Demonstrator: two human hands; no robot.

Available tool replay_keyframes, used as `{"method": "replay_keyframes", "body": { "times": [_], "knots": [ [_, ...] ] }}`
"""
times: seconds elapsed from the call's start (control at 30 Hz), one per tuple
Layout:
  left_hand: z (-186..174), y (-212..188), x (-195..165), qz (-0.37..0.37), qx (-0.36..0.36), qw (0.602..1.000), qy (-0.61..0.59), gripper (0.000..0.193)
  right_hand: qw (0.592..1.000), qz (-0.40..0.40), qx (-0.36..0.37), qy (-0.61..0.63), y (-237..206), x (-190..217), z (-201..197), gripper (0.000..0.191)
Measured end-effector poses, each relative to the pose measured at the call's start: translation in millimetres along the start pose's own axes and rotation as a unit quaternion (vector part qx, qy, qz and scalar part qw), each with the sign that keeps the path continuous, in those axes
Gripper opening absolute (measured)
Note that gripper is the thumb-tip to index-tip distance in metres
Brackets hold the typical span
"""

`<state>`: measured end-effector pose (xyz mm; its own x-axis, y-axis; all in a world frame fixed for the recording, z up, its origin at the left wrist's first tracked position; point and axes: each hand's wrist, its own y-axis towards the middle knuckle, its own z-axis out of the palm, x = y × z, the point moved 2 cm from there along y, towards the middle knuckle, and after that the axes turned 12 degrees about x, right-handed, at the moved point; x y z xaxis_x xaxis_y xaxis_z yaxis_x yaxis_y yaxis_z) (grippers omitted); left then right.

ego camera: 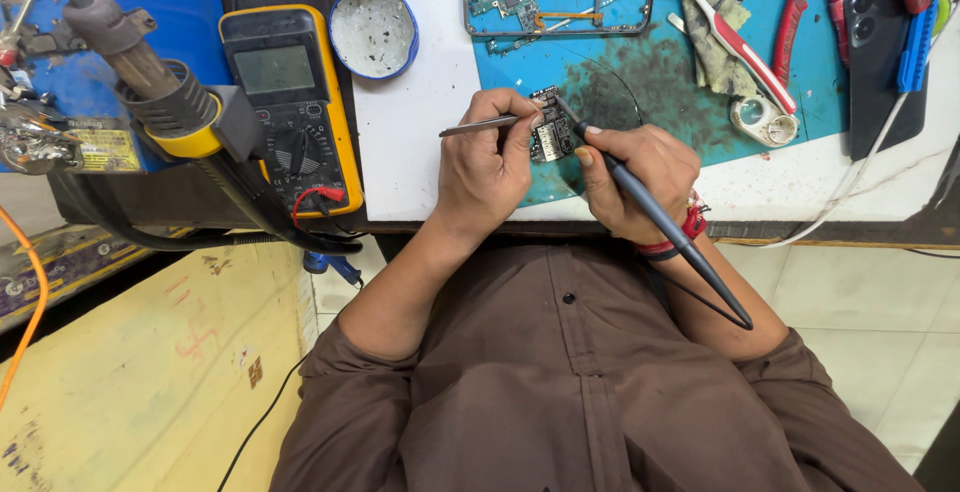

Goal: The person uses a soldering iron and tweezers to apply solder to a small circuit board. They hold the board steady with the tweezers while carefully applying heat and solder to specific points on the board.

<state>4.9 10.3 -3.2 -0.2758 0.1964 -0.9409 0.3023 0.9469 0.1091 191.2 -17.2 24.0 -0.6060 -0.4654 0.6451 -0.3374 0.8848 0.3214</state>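
Tweezers (478, 127) sit gripped in the left hand (487, 167); the right hand (640, 182) grasps a black soldering iron (660, 217), tip on a small circuit board (551, 135) on the blue mat (790, 147).

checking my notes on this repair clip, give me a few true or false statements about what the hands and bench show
1. The left hand holds metal tweezers. True.
2. The right hand holds a screwdriver. False: it holds a black soldering iron, tip down at the small circuit board.
3. The yellow meter lies left of the hands. True.
4. The circuit board rests on the person's lap. False: it sits on the blue mat on the bench.
5. The round tin sits right of the red pliers. False: it is to their left, beside the meter.
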Motion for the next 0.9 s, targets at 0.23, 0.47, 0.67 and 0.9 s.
{"method": "replay_keyframes", "body": {
  "times": [0.23, 0.47, 0.67, 0.9],
  "knots": [
    [0.1, -0.4, 0.1, -0.007, 0.003, 1.000, -0.004, 0.011, 1.000, 0.003, 0.002, -0.001, 0.1, 0.3, 0.2, 0.015],
    [0.4, 0.0, 0.6, -0.010, 0.009, 1.000, -0.003, 0.011, 1.000, 0.003, 0.002, -0.003, 0.3, 0.8, -0.1, 0.014],
    [0.0, -0.4, 0.2, -0.006, 0.007, 1.000, 0.003, 0.011, 1.000, 0.002, 0.000, -0.003, 0.2, 0.5, -0.2, 0.014],
    [0.5, 0.0, 0.4, -0.005, 0.005, 1.000, -0.003, 0.011, 1.000, 0.004, -0.003, -0.003, -0.2, 1.1, -0.7, 0.013]
  ]
}}
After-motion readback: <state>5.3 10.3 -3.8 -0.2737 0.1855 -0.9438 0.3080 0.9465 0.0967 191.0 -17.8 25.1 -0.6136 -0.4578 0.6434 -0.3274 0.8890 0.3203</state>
